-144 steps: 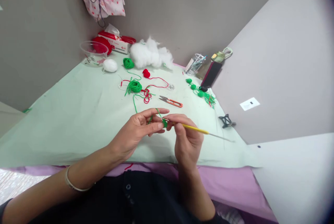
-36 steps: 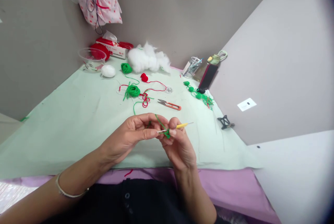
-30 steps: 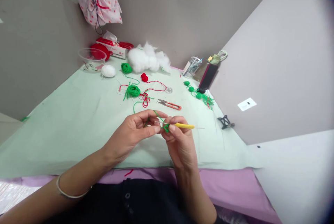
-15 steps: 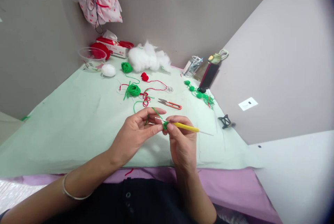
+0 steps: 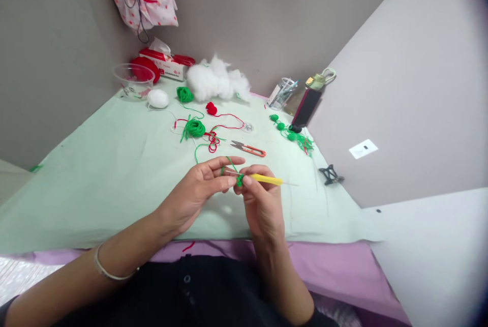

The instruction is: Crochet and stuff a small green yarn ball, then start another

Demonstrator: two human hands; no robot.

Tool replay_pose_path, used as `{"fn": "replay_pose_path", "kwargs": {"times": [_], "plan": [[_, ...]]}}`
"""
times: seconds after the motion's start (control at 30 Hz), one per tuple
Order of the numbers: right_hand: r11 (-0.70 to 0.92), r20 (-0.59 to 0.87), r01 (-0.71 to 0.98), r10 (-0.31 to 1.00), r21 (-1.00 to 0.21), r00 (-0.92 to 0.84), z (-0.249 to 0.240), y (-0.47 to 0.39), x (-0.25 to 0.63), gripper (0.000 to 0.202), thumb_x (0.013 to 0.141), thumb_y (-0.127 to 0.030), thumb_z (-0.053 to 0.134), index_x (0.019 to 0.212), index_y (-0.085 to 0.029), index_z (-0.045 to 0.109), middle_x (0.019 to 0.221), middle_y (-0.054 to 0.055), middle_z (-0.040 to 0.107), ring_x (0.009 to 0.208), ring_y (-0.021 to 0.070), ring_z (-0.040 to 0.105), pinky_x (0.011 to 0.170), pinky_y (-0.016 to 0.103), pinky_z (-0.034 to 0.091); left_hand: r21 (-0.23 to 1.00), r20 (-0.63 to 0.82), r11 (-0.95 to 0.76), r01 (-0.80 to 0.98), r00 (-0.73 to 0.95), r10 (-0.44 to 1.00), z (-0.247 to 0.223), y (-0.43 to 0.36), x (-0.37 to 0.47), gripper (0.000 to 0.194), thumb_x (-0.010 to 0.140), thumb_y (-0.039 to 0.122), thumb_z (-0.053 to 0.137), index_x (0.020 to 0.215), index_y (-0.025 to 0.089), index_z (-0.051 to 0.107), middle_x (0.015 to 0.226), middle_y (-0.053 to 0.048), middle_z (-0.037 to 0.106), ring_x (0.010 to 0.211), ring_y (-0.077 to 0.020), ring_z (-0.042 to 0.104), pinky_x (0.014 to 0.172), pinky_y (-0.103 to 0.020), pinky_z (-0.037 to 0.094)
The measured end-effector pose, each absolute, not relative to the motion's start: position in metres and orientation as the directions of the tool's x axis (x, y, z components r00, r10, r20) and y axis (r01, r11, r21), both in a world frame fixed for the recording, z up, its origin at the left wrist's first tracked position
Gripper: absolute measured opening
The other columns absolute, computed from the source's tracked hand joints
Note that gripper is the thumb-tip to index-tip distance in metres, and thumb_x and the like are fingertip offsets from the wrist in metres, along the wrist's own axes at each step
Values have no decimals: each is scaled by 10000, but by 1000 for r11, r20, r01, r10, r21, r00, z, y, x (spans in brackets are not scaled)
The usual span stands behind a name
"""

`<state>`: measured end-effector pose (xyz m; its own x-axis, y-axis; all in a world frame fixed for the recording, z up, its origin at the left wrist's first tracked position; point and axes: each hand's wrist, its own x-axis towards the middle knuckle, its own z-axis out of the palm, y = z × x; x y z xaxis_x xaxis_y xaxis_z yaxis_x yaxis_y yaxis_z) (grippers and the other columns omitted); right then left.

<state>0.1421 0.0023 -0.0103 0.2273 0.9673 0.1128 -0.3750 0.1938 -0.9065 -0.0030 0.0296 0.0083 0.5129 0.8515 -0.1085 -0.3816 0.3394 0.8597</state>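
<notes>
A crochet hook (image 5: 267, 179) with a yellow handle lies in the grip of my right hand (image 5: 263, 202), its thin metal end pointing left. Between both hands is a small green crochet piece (image 5: 239, 180). My left hand (image 5: 194, 189) pinches the left side of that piece between thumb and fingers. Green yarn runs over its raised index finger. The strand trails back toward a green yarn bundle (image 5: 195, 127) on the table. Just beyond my fingers lie thread snips (image 5: 248, 148) with orange handles.
White stuffing (image 5: 217, 80), a white yarn ball (image 5: 157, 98), a clear tub (image 5: 133, 83) and a tissue box (image 5: 170, 67) stand at the back. To the right are small green crocheted balls (image 5: 281, 126), a phone (image 5: 306, 108) and a black stand (image 5: 331, 175).
My right hand and the crochet hook have shifted slightly left and up. The hook's handle now lies more level. The whole view has moved a little.
</notes>
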Motion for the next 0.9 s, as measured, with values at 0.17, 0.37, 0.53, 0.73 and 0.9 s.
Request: {"fn": "replay_pose_path", "kwargs": {"times": [0.17, 0.37, 0.53, 0.73, 0.9], "plan": [[143, 53, -423, 975, -895, 217, -12, 6, 140, 202, 697, -234, 857, 813, -218, 693, 773, -37, 705, 602, 101, 624, 622, 271, 534, 871, -79, 275, -408, 436, 896, 1, 31, 0, 345, 845, 249, 758, 1181, 194, 702, 844, 7, 665, 812, -140, 618, 826, -282, 470], [205, 113, -347, 957, -915, 266, -15, 3, 138, 168, 725, -222, 848, 826, -223, 713, 769, -29, 708, 629, 110, 633, 643, 274, 534, 946, 5, 103, -307, 335, 942, 0, 29, -2, 372, 833, 259, 775, 1186, 201, 672, 881, 17, 640, 846, -136, 643, 853, -272, 512], [304, 243, -156, 915, -940, 321, -17, -2, 140, 119, 789, -218, 824, 874, -244, 745, 800, -19, 713, 708, 128, 665, 684, 276, 547, 969, 11, 77, -235, 354, 935, 5, 26, -5, 389, 870, 267, 734, 1248, 202, 667, 921, -2, 646, 941, -151, 633, 924, -286, 509], [432, 443, 107, 842, -896, 308, -13, -8, 139, 74, 837, -168, 756, 862, -238, 752, 836, 18, 710, 815, 162, 657, 746, 302, 535, 977, -15, 93, -190, 378, 926, 8, 24, -10, 461, 859, 348, 756, 1288, 211, 659, 908, -3, 655, 920, -168, 629, 892, -282, 495], [246, 198, -218, 955, -944, 221, -11, -6, 140, 117, 749, -210, 825, 789, -210, 715, 749, -5, 690, 678, 138, 639, 651, 276, 514, 962, -80, 204, -183, 526, 847, 1, 35, -15, 505, 867, 373, 749, 1341, 237, 640, 893, 0, 624, 905, -176, 623, 891, -304, 486]]}}
